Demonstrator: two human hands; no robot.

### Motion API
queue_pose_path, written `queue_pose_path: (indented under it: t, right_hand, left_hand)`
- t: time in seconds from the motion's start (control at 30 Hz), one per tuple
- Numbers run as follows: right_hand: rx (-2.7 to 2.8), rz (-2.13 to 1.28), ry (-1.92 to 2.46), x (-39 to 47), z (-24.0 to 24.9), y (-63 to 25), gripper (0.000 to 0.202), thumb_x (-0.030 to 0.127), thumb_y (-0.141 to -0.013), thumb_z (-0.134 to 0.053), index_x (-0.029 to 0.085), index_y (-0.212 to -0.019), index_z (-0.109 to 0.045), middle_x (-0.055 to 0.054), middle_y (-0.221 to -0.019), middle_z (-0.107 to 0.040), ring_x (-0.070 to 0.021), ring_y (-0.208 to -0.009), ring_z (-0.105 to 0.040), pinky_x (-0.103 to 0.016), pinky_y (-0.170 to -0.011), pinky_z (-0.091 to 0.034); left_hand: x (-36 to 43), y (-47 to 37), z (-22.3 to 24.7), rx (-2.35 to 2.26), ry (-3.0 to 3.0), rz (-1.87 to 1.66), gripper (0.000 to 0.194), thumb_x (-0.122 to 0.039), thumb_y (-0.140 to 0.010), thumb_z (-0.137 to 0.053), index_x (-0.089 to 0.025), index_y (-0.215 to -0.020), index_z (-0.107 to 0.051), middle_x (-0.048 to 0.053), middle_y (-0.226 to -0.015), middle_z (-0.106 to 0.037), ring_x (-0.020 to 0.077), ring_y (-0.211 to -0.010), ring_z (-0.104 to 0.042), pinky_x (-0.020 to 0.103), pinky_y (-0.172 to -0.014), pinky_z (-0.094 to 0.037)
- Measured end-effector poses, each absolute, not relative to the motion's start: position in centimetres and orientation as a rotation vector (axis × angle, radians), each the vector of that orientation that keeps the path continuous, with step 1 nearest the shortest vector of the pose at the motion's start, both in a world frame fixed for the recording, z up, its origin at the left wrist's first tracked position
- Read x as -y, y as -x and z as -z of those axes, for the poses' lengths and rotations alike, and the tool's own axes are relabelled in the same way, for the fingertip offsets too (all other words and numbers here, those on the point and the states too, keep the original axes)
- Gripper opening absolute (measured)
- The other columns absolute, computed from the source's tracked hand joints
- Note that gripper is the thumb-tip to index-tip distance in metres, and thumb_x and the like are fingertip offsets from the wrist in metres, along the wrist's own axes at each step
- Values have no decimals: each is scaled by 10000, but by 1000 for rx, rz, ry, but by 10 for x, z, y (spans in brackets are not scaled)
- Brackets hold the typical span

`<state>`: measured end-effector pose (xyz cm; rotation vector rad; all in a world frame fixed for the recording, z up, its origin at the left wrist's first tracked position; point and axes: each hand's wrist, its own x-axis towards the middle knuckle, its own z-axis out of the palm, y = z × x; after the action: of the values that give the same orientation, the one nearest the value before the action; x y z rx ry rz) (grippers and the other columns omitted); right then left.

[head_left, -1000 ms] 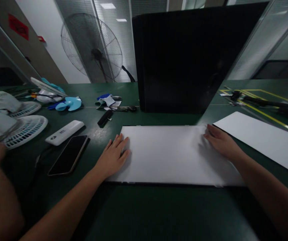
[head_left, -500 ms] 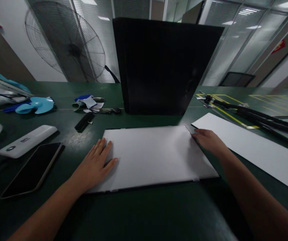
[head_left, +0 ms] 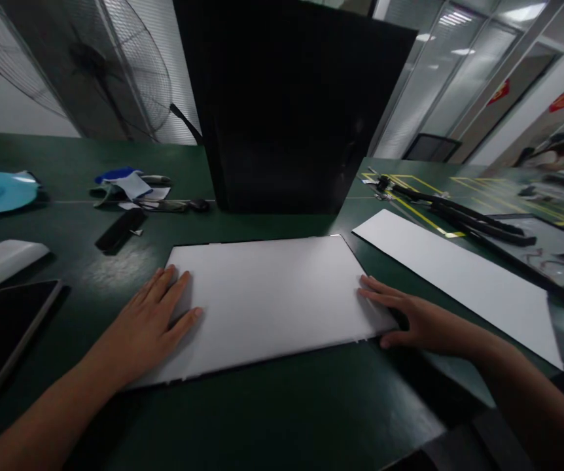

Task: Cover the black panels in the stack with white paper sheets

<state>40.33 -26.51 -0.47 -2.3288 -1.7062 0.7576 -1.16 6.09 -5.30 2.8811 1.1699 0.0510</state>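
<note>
A flat white rectangular panel [head_left: 272, 294] with a thin dark edge lies on the green table [head_left: 282, 418] in front of me. My left hand [head_left: 152, 324] rests flat on its left end, fingers spread. At the right end, the fingertips of my right hand [head_left: 409, 314] touch the panel's right edge. The right thumb is apart from them, beside the near right corner. Both hands are open. To the right lies a second white sheet [head_left: 463, 281], longer and narrower in view, touched by neither hand.
A large black screen [head_left: 286, 118] stands upright behind the panel. On the left are a phone [head_left: 7, 333], a white device [head_left: 2, 265], a black object [head_left: 120, 230] and light-blue fan blades [head_left: 4, 190]. Black strips [head_left: 458, 212] lie at the right, near yellow tape [head_left: 426, 222].
My right hand has moved along the panel's right edge from its far part toward the near corner, and its fingers have spread. My left hand stays flat. The view has turned right.
</note>
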Motion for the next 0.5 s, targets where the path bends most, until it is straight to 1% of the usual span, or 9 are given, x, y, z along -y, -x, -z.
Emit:
queue_pose_path:
  t: [0.07, 0.17, 0.27, 0.33, 0.37, 0.43, 0.5]
  right_hand:
    - [1707, -746, 2274, 271, 13, -405, 901, 592, -832, -742, 410, -1604, -313, 24, -1706, -99, -348, -1532, -245, -570, -1255, -241]
    - [1739, -687, 2164, 272, 18, -406, 811, 600, -854, -723, 378, -1569, -410, 20, -1696, -172, -315, -1550, -204, -539, -1278, -194]
    - [1786, -657, 2100, 274, 17, -411, 754, 591, -873, -707, 366, -1547, -454, 19, -1690, -205, -288, -1546, -230, -504, -1279, -216]
    - [1790, -616, 2113, 280, 17, -425, 659, 583, -921, -640, 359, -1522, -493, 22, -1680, -243, -269, -1537, -261, -477, -1271, -254]
    - [1740, -523, 2171, 286, 19, -436, 613, 582, -944, -593, 344, -1503, -520, 16, -1672, -269, -262, -1532, -276, -461, -1269, -264]
    - [1520, -231, 2352, 300, 25, -465, 632, 589, -944, -539, 270, -1490, -539, -45, -1665, -286, -291, -1537, -258, -474, -1274, -243]
    - [1243, 9, 2525, 319, 35, -494, 738, 601, -902, -542, 176, -1504, -509, -150, -1650, -290, -367, -1535, -233, -537, -1269, -219]
  left_hand:
    - [-63, 12, 56, -1188, -2876, -34, 834, -643, -971, -265, -124, -1623, -252, 135, -1727, -118, 305, -1595, -110, 491, -1269, -200]
    - [-64, 14, 61, -1201, -2883, -31, 833, -637, -983, -250, -113, -1629, -230, 140, -1729, -104, 298, -1598, -85, 483, -1273, -178]
    - [-66, 15, 63, -1187, -2899, -59, 804, -622, -999, -251, -133, -1636, -209, 124, -1730, -101, 292, -1598, -80, 484, -1272, -179]
    - [-67, 16, 64, -1184, -2903, -69, 787, -616, -1002, -267, -163, -1642, -196, 102, -1733, -90, 285, -1597, -95, 481, -1272, -188]
    - [-67, 17, 65, -1183, -2904, -68, 788, -618, -1001, -272, -168, -1643, -195, 98, -1733, -90, 282, -1596, -105, 476, -1272, -191]
    - [-67, 16, 64, -1195, -2902, -68, 799, -629, -996, -267, -159, -1640, -209, 104, -1731, -104, 278, -1595, -114, 469, -1273, -195]
    - [-66, 16, 63, -1215, -2889, -63, 815, -640, -993, -253, -140, -1636, -224, 116, -1728, -118, 277, -1596, -107, 471, -1273, -194]
